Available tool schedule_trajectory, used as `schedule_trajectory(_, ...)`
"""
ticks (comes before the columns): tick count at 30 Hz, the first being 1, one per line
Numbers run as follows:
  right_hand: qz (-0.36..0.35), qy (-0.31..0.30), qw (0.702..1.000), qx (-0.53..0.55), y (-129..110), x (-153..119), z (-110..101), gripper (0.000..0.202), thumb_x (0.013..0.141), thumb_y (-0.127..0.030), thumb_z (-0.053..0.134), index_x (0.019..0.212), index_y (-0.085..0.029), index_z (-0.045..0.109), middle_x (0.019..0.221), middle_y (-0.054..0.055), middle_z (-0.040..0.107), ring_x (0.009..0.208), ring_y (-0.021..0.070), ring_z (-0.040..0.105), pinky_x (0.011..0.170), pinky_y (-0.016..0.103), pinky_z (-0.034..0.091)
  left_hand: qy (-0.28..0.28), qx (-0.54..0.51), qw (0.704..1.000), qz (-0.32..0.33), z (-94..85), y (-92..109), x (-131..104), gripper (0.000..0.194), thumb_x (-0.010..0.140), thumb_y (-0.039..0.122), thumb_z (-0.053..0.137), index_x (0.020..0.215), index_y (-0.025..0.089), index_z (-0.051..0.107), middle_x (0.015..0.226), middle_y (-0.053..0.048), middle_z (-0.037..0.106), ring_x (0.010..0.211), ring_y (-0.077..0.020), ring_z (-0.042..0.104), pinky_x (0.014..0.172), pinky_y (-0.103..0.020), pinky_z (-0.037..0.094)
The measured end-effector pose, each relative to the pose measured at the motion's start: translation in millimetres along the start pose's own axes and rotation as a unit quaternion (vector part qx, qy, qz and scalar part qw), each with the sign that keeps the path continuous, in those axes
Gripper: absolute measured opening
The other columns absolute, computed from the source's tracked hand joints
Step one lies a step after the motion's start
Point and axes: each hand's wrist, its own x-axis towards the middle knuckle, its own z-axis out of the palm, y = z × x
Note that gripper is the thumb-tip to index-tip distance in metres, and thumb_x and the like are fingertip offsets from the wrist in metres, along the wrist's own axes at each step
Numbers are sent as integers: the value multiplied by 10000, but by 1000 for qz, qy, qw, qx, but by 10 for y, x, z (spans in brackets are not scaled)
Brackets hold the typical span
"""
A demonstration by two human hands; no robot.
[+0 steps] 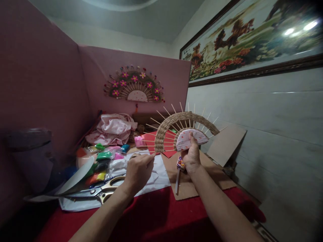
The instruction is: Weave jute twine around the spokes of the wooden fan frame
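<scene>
A half-round fan frame (166, 129) of thin sticks with a woven twine band is held up over the table. My right hand (192, 156) grips its white, red-spotted half-disc (182, 139), thumb on the front face. At the frame's lower left end, my left hand (140, 171) has its fingers pinched together at the tip of the lowest stick. Below the fan, near my right wrist, a tool with a patterned head and pale handle (178, 179) lies on a brown board (186, 191).
Large scissors (94, 192) and bagged coloured clay (104, 155) lie at the left. Pink cloth (113, 127) is heaped behind them. A finished flowered fan (134, 78) hangs on the pink panel. A grey board (225, 144) leans at the right. Red cloth (161, 215) covers the table.
</scene>
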Motion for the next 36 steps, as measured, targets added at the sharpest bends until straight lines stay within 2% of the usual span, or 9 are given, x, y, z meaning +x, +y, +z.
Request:
schedule_trajectory(2, -4, 4, 1000, -12, -3, 16, -14, 280, 636, -321, 687, 865, -190, 591, 771, -49, 644, 665, 89, 598, 618, 211, 496, 4, 12, 1000, 9, 6, -4, -5, 273, 846, 227, 415, 810, 201, 685, 645, -44, 625, 642, -148, 564, 616, -251, 368)
schedule_trajectory(8, 14, 6, 1000, -15, -10, 58, -40, 300, 671, -388, 654, 877, -177, 597, 755, -25, 656, 653, 97, 603, 604, 211, 498, -1, -12, 1000, -15, 29, -44, 0, 303, 823, 177, 437, 1013, 253, 661, 676, -35, 628, 642, -143, 559, 602, -241, 372)
schedule_trajectory(19, 54, 2, 999, 7, -24, 1, 9, 253, 715, -372, 625, 871, -176, 595, 702, -29, 652, 609, 84, 605, 539, 174, 497, 6, -122, 989, -81, 30, -74, 16, 296, 803, 185, 478, 1002, 273, 678, 788, -45, 684, 750, -161, 599, 700, -261, 425)
schedule_trajectory(22, 68, 10, 998, 3, -23, -2, 3, 223, 721, -349, 627, 855, -173, 594, 690, -29, 653, 602, 83, 608, 562, 179, 511, 25, -215, 970, -111, 53, -84, 24, 251, 806, 256, 507, 974, 241, 692, 863, -52, 696, 793, -171, 605, 718, -268, 436)
schedule_trajectory(24, 85, 1, 996, -2, -17, -13, -2, 194, 723, -327, 631, 834, -172, 595, 688, -27, 655, 595, 84, 610, 567, 185, 519, 33, -294, 944, -144, 62, -83, 41, 237, 782, 308, 551, 931, 206, 706, 895, -58, 695, 791, -174, 604, 704, -267, 445)
schedule_trajectory(28, 118, -20, 993, 7, -3, -55, 4, 155, 718, -281, 636, 825, -174, 599, 713, -21, 672, 593, 91, 617, 561, 201, 528, 22, -423, 878, -223, 51, -51, 90, 233, 700, 341, 639, 800, 145, 717, 731, -47, 684, 595, -128, 561, 545, -226, 430)
schedule_trajectory(30, 130, -22, 991, 16, -1, -70, 11, 156, 714, -264, 637, 840, -178, 604, 716, -23, 677, 583, 94, 617, 548, 208, 529, 13, -451, 858, -245, 55, -36, 98, 235, 668, 344, 665, 757, 133, 717, 623, -29, 651, 490, -90, 495, 453, -197, 378)
schedule_trajectory(33, 130, -4, 991, 33, -4, -64, 19, 127, 740, -235, 609, 850, -171, 608, 709, -22, 681, 573, 88, 617, 529, 191, 520, 1, -453, 855, -253, 106, -31, 74, 230, 647, 344, 679, 735, 135, 723, 527, -11, 607, 415, -61, 419, 388, -179, 317)
schedule_trajectory(36, 121, 24, 991, 46, -2, -37, 20, 109, 768, -230, 580, 853, -167, 607, 701, -27, 680, 573, 85, 622, 524, 188, 519, -19, -447, 864, -232, 176, -26, 33, 194, 638, 317, 679, 713, 144, 728, 526, -17, 614, 414, -65, 433, 393, -183, 351)
